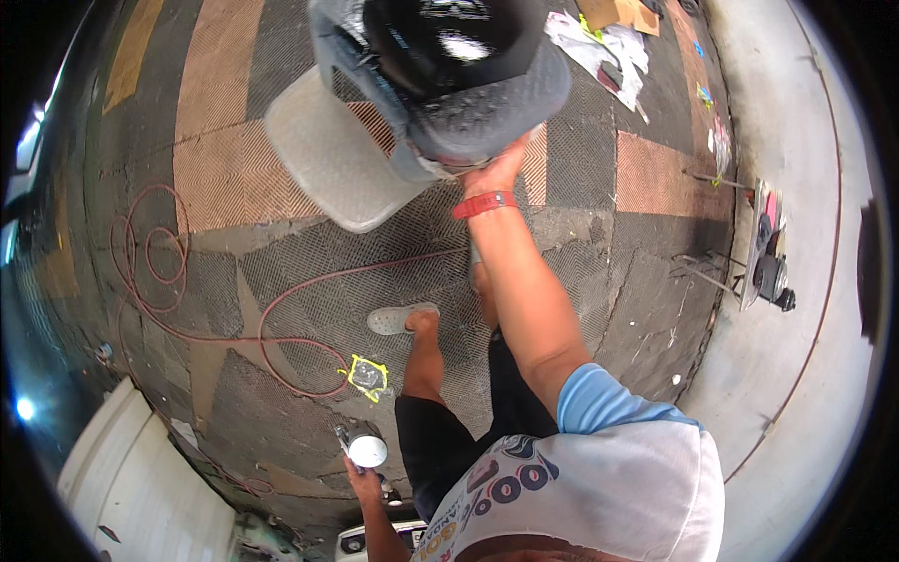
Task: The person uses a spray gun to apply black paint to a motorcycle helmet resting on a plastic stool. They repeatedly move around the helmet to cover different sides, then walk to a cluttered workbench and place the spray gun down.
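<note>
Out ahead at the top, my right hand [498, 167] is closed on the near underside of a large molded part with a glossy black panel [449, 47] and a grey, speckled rim. A red band circles that wrist. A pale grey rounded flap [342, 164] sits beside the part on the left, apparently joined to it. Low at my left side, my left hand [365, 480] is wrapped round a spray gun [367, 451] with a white-topped cup. Its fingers are partly hidden by the gun.
A reddish hose [309, 272] lies looped across the patterned floor mats [234, 173]. Yellow-edged plastic [368, 377] rests near my foot. White sheeting [609, 61] lies at far right. A small stand with items [763, 248] is by the pale wall [805, 375]. A white panel [150, 478] stands lower left.
</note>
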